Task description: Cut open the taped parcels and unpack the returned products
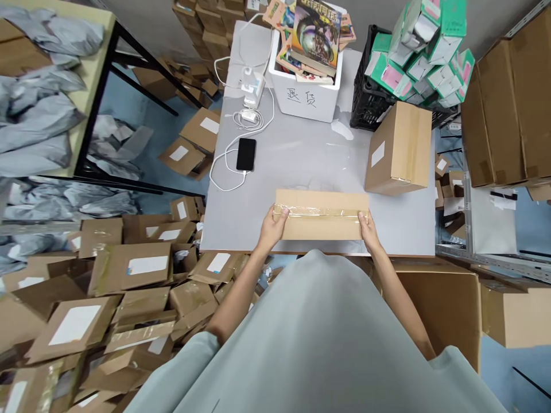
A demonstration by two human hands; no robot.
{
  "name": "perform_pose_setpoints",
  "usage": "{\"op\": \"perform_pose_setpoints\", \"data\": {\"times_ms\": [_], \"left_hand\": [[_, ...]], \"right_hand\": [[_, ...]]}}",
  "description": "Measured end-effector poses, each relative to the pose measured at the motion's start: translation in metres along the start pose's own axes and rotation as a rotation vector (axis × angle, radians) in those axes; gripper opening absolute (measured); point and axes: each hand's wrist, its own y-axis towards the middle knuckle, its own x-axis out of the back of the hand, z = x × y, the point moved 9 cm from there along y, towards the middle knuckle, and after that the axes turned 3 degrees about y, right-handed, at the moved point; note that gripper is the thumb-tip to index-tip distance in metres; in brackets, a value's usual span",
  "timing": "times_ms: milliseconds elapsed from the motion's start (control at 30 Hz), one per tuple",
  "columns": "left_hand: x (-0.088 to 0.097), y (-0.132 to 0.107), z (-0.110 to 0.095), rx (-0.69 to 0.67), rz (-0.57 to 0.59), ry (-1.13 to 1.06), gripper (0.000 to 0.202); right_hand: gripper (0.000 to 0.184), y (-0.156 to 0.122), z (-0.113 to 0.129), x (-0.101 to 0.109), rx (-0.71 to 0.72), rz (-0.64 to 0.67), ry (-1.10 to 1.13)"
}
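Observation:
A long, taped cardboard box (322,229) lies between my two hands by the front edge of the grey table (297,155). A strip of clear tape runs along its top. My left hand (272,228) grips the box's left end, thumb on top. At the opposite end, my right hand (369,232) holds it the same way. The undersides of my fingers are hidden. Behind my right hand stands a larger closed cardboard box (402,152) with a white label. Farther back on the left lies a black phone (246,155) on a white charging cable.
A white bin (305,97) of books and a black crate (365,94) of green-and-white boxes stand at the back. A power strip (252,89) sits beside the bin. Cardboard boxes (142,264) pile up at left. Grey parcels (38,126) fill a side table. An open carton (439,310) stands lower right.

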Motion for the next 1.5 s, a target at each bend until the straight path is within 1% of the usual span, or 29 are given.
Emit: {"op": "perform_pose_setpoints", "data": {"times_ms": [67, 167, 267, 400, 600, 700, 900, 1067, 1233, 1500], "left_hand": [[0.001, -0.001, 0.000, 0.004, -0.008, 0.011, 0.068], [0.001, -0.001, 0.000, 0.010, -0.008, 0.020, 0.066], [0.000, -0.002, 0.000, 0.018, -0.003, 0.026, 0.066], [0.000, -0.004, 0.000, 0.045, 0.009, 0.037, 0.067], [-0.001, -0.005, -0.003, 0.057, 0.021, 0.045, 0.079], [-0.002, -0.006, -0.005, 0.063, 0.037, 0.051, 0.081], [-0.001, -0.008, -0.007, 0.062, 0.042, 0.047, 0.079], [0.000, -0.009, -0.007, 0.067, 0.018, 0.046, 0.075], [-0.001, -0.010, -0.009, 0.075, 0.029, 0.050, 0.074], [0.000, -0.011, -0.011, 0.076, 0.024, 0.058, 0.078]], "right_hand": [[0.089, -0.001, -0.003, -0.002, -0.052, 0.026, 0.073], [0.092, -0.001, -0.004, -0.002, -0.082, 0.026, 0.090], [0.094, -0.001, -0.001, 0.001, -0.069, 0.003, 0.078], [0.090, -0.003, 0.003, 0.003, -0.056, -0.017, 0.045], [0.087, -0.003, 0.007, 0.007, -0.051, -0.015, 0.016], [0.085, -0.003, 0.007, 0.008, -0.051, -0.008, -0.002], [0.084, -0.004, 0.005, 0.008, -0.071, -0.020, -0.006], [0.081, -0.004, 0.007, 0.007, -0.061, -0.016, 0.004], [0.083, -0.004, 0.008, 0.009, -0.044, -0.028, 0.003], [0.085, -0.004, 0.005, 0.008, -0.046, -0.035, 0.028]]}}
